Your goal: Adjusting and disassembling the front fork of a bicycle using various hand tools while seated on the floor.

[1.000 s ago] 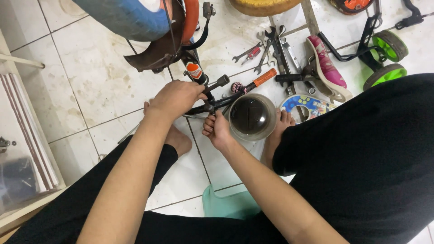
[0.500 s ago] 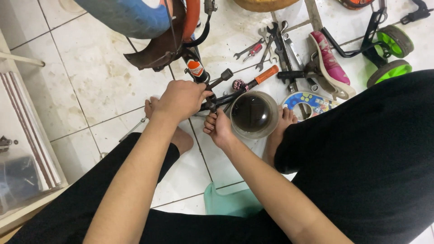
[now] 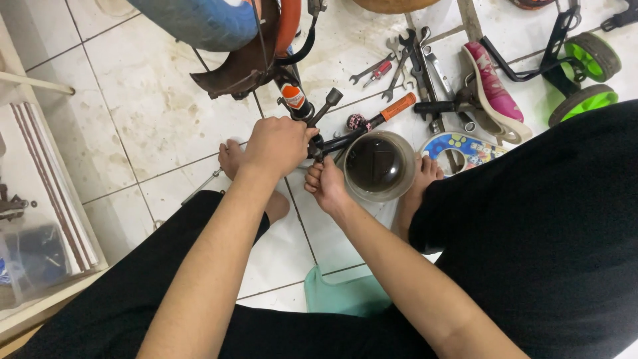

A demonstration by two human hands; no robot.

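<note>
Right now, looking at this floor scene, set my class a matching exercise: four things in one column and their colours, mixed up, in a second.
Things:
1. small training wheels
2. screwdriver handle
3. bicycle saddle
4. cloth under the forearms

Colours:
A. pink
B. teal
C. green with black tyres
D. orange

Pairs: 1-C, 2-D, 3-A, 4-B
</note>
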